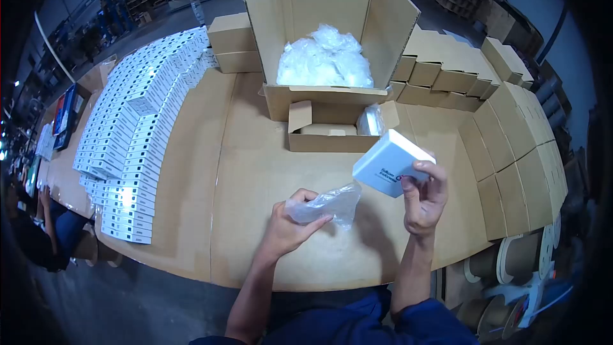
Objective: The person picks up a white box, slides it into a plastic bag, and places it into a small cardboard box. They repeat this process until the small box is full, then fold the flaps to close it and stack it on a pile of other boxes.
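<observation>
Over the middle of the table, my left hand (290, 227) pinches a clear plastic bag (335, 204) whose loose end points right. My right hand (424, 198) grips a white box (388, 163) with printed text by its right side, tilted and raised above the table. The bag and the white box are apart. Just beyond them stands an open small carton (332, 144), with a plastic-wrapped item (370, 121) at its right end. Behind it, a large open carton (325, 0) holds a heap of clear plastic bags (329, 57).
Stacks of white boxes (137, 121) cover the table's left side. Brown cartons (514, 147) are stacked along the right edge, with more cartons (440, 64) at the back right and back left. Another person's arm (46, 207) shows at the far left. Spools (511, 259) stand below right.
</observation>
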A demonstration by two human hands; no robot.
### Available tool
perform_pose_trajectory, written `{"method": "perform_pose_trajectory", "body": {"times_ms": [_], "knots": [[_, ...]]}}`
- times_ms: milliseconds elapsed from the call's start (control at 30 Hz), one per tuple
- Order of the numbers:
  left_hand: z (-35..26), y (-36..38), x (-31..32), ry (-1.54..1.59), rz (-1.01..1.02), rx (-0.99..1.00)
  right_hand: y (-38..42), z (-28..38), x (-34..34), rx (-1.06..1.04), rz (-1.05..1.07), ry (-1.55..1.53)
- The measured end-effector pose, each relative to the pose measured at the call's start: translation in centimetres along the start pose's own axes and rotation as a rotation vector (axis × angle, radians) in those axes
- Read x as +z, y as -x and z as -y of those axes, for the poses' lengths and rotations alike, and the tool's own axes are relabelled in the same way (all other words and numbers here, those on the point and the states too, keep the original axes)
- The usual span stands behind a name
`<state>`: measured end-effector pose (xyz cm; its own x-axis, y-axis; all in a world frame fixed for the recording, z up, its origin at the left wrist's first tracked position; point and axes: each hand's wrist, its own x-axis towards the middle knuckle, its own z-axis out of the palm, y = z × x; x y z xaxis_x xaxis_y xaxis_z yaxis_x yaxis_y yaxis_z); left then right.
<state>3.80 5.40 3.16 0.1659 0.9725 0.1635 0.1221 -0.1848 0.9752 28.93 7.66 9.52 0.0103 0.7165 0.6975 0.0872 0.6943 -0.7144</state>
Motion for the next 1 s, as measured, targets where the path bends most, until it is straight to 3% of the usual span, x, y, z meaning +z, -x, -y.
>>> {"method": "perform_pose_trajectory", "body": {"times_ms": [233, 400, 500, 667, 800, 1000], "knots": [[0.6, 0.3, 0.0, -0.031, 0.005, -0.002, -3.7, 0.1, 0.4, -0.129, 0.354, -0.118], [0.5, 0.5, -0.2, -0.071, 0.005, -0.010, -4.2, 0.2, 1.0, -0.113, 0.355, -0.112], [1.0, 0.4, -0.2, -0.112, 0.014, -0.003, -5.3, 0.5, 0.7, -0.192, 0.474, 0.001], [0.6, 0.2, 0.1, -0.153, 0.043, 0.020, -6.3, 0.6, 1.4, -0.080, 0.583, 0.131], [0.4, 0.3, 0.4, -0.161, 0.034, -0.011, -7.1, 0.8, 2.2, -0.041, 0.733, 0.061], [1.5, 0.7, 0.4, -0.050, 0.032, -0.029, -5.8, -0.6, 4.6, 0.119, 0.678, 0.002]]}}
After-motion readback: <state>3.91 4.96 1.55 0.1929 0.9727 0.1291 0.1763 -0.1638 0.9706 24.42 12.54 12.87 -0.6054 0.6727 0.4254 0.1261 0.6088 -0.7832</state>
